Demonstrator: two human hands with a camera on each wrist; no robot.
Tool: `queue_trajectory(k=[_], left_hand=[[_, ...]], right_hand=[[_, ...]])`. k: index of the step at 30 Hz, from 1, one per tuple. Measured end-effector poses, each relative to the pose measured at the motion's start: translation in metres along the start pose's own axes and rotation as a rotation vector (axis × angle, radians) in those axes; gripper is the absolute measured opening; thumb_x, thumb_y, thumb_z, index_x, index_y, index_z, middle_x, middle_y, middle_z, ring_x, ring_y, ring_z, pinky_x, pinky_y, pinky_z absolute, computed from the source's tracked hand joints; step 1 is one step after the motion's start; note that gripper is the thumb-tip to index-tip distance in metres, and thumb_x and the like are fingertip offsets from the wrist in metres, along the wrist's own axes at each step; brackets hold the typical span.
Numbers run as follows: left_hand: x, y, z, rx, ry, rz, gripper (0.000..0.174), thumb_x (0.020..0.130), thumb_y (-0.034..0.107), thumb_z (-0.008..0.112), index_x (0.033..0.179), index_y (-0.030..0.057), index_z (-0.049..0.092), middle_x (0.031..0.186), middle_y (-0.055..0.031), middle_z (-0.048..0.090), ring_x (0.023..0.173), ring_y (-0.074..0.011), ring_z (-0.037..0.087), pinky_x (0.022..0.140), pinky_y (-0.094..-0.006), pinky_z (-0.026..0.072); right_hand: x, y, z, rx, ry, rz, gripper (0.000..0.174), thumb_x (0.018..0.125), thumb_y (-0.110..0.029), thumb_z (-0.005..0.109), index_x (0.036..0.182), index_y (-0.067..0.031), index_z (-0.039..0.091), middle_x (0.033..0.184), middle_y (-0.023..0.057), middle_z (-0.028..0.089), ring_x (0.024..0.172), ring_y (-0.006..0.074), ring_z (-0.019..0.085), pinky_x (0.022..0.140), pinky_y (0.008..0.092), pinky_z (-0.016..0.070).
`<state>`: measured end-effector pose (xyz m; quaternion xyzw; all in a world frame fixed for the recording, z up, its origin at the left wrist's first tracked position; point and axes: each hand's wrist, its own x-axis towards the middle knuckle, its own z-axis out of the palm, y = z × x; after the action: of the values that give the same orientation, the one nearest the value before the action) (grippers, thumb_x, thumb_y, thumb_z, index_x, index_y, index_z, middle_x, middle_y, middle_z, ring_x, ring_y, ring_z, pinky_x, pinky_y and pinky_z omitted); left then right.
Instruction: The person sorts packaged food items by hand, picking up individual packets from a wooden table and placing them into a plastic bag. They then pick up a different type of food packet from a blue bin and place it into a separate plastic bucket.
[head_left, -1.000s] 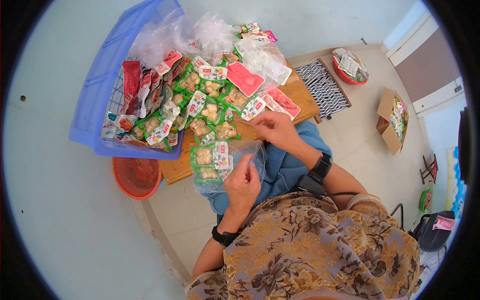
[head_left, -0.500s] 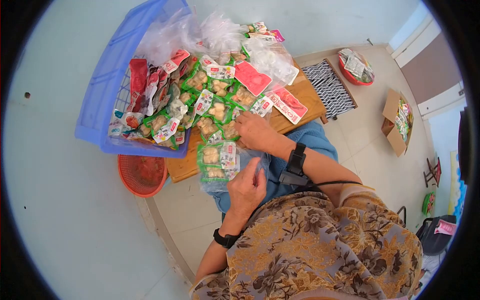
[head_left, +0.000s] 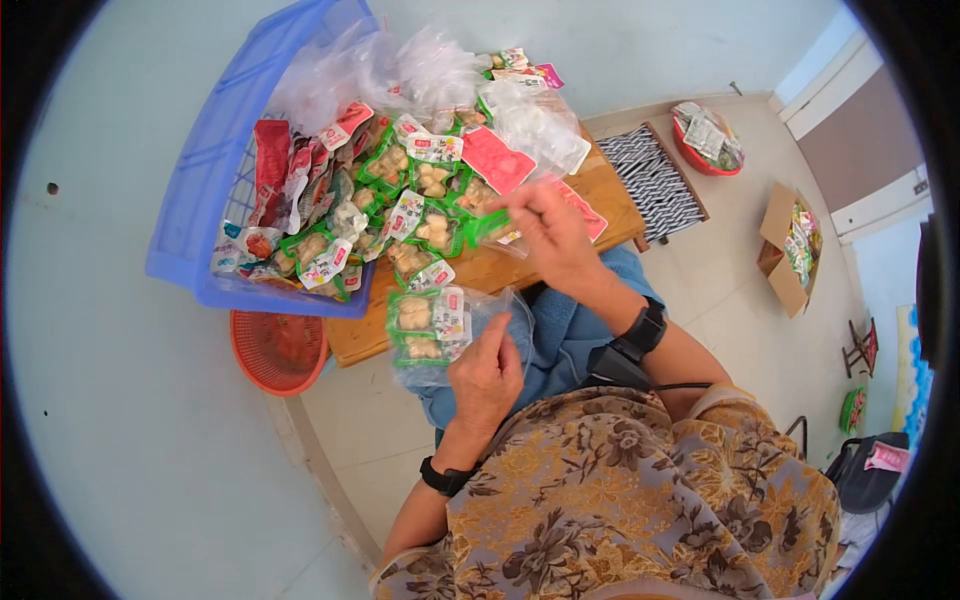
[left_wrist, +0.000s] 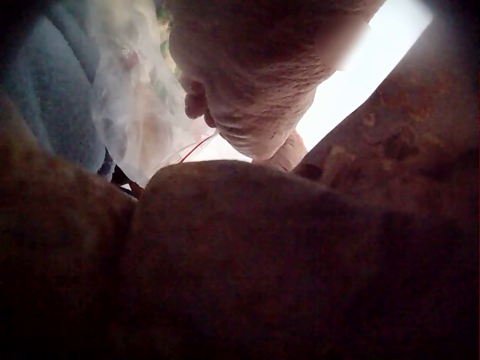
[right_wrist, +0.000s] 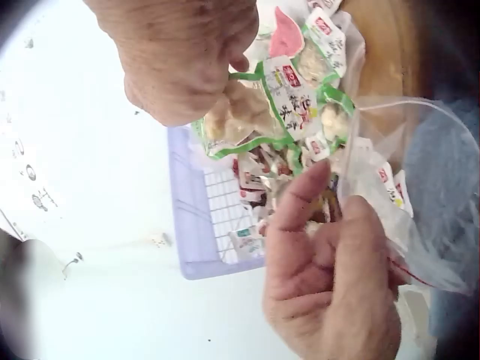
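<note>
My left hand (head_left: 487,378) grips the edge of a clear plastic bag (head_left: 512,318), its thumb and forefinger at the mouth in the right wrist view. Inside the bag lie two green-edged snack packets (head_left: 415,316), pale lumps showing through their windows. My right hand (head_left: 560,245) pinches another green-edged packet (right_wrist: 240,116) by its edge, raised above and beyond the bag. That packet is blurred in the head view. Beyond both hands, more such packets (head_left: 437,228) are heaped on the wooden table (head_left: 490,268). The left wrist view is mostly dark, with the hand and part of the bag visible.
A blue crate (head_left: 190,215) tilts at the left, full of red and green packets. Clear bags (head_left: 440,65) pile at the back. An orange basket (head_left: 280,355) stands below the crate. On the floor at right are a striped mat (head_left: 652,180), a red basin (head_left: 708,140) and a cardboard box (head_left: 785,255).
My right hand left the bag's edge, reached into the packet heap, and has come back up and right with one packet. My left hand keeps its hold on the bag.
</note>
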<state>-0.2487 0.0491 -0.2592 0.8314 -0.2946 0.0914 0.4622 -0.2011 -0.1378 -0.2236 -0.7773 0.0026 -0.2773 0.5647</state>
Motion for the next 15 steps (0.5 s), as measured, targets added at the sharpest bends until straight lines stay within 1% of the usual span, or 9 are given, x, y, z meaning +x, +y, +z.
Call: queue_trajectory(k=[1, 3, 5, 7, 8, 9, 11, 13, 15], left_hand=[[0.000, 0.001, 0.000, -0.003, -0.001, -0.002, 0.029, 0.083, -0.001, 0.064, 0.111, 0.0052, 0.065, 0.060, -0.0111, 0.056, 0.049, -0.0214, 0.056, 0.048, -0.0329, 0.0452], [0.001, 0.003, -0.002, 0.004, -0.030, -0.055, 0.026, 0.084, -0.003, 0.062, 0.108, 0.0044, 0.067, 0.065, -0.0136, 0.059, 0.053, -0.0247, 0.059, 0.051, -0.0336, 0.0468], [0.003, 0.000, -0.002, -0.007, -0.010, -0.009, 0.024, 0.083, -0.004, 0.061, 0.105, 0.0038, 0.068, 0.067, -0.0145, 0.060, 0.055, -0.0261, 0.060, 0.053, -0.0340, 0.0476], [0.001, -0.003, -0.004, -0.020, 0.007, 0.034, 0.022, 0.083, -0.005, 0.060, 0.101, 0.0032, 0.069, 0.070, -0.0154, 0.061, 0.058, -0.0274, 0.061, 0.054, -0.0343, 0.0483], [-0.001, -0.005, -0.005, -0.004, -0.022, 0.040, 0.021, 0.082, -0.006, 0.060, 0.098, 0.0024, 0.070, 0.071, -0.0157, 0.062, 0.058, -0.0283, 0.061, 0.055, -0.0350, 0.0482], [-0.001, -0.006, -0.005, 0.012, -0.049, 0.047, 0.020, 0.081, -0.007, 0.059, 0.094, 0.0016, 0.070, 0.072, -0.0161, 0.062, 0.059, -0.0292, 0.060, 0.056, -0.0357, 0.0481], [0.000, -0.006, -0.003, -0.029, -0.034, 0.020, 0.018, 0.080, -0.006, 0.060, 0.092, 0.0030, 0.070, 0.070, -0.0144, 0.060, 0.058, -0.0296, 0.059, 0.053, -0.0368, 0.0471], [0.004, -0.003, -0.003, -0.070, -0.023, -0.012, 0.016, 0.079, -0.004, 0.060, 0.089, 0.0044, 0.070, 0.067, -0.0127, 0.059, 0.057, -0.0301, 0.058, 0.051, -0.0379, 0.0460], [0.008, 0.003, -0.008, -0.131, -0.060, -0.138, 0.014, 0.079, -0.004, 0.060, 0.086, 0.0022, 0.069, 0.066, -0.0139, 0.058, 0.055, -0.0287, 0.058, 0.050, -0.0357, 0.0445]], right_hand=[[0.000, -0.003, -0.008, 0.064, 0.060, 0.006, 0.003, 0.098, -0.007, 0.054, 0.098, -0.0041, 0.054, 0.086, 0.0025, 0.062, 0.077, 0.0092, 0.060, 0.069, 0.0233, 0.0461], [-0.001, -0.016, -0.025, 0.157, 0.103, 0.074, 0.002, 0.097, -0.005, 0.055, 0.099, -0.0041, 0.055, 0.084, -0.0009, 0.059, 0.078, 0.0052, 0.056, 0.067, 0.0222, 0.0452], [-0.006, -0.023, -0.039, 0.251, 0.145, 0.146, 0.003, 0.096, -0.004, 0.056, 0.099, -0.0042, 0.055, 0.083, -0.0043, 0.057, 0.078, 0.0012, 0.052, 0.066, 0.0211, 0.0443], [-0.013, -0.024, -0.051, 0.370, 0.011, 0.278, 0.003, 0.095, -0.004, 0.058, 0.097, -0.0038, 0.056, 0.083, -0.0067, 0.056, 0.077, -0.0002, 0.051, 0.065, 0.0199, 0.0430], [-0.020, -0.023, -0.058, 0.223, -0.118, 0.335, 0.002, 0.094, -0.003, 0.058, 0.095, -0.0039, 0.056, 0.081, -0.0067, 0.055, 0.076, -0.0005, 0.050, 0.064, 0.0200, 0.0426], [-0.029, -0.017, -0.056, 0.220, -0.116, 0.337, 0.002, 0.094, -0.003, 0.058, 0.095, -0.0039, 0.056, 0.081, -0.0067, 0.055, 0.076, -0.0005, 0.050, 0.064, 0.0200, 0.0426], [-0.051, 0.000, -0.049, 0.121, -0.291, 0.441, 0.004, 0.092, -0.003, 0.060, 0.093, -0.0025, 0.057, 0.078, -0.0029, 0.057, 0.073, 0.0024, 0.053, 0.063, 0.0227, 0.0445], [-0.061, -0.001, -0.037, 0.090, -0.323, 0.414, 0.006, 0.092, -0.003, 0.062, 0.095, -0.0021, 0.057, 0.080, -0.0029, 0.058, 0.074, 0.0017, 0.051, 0.064, 0.0214, 0.0437], [-0.069, -0.005, -0.026, 0.068, -0.358, 0.396, 0.007, 0.093, -0.003, 0.063, 0.097, -0.0017, 0.058, 0.082, -0.0030, 0.060, 0.076, 0.0011, 0.050, 0.064, 0.0200, 0.0429]])
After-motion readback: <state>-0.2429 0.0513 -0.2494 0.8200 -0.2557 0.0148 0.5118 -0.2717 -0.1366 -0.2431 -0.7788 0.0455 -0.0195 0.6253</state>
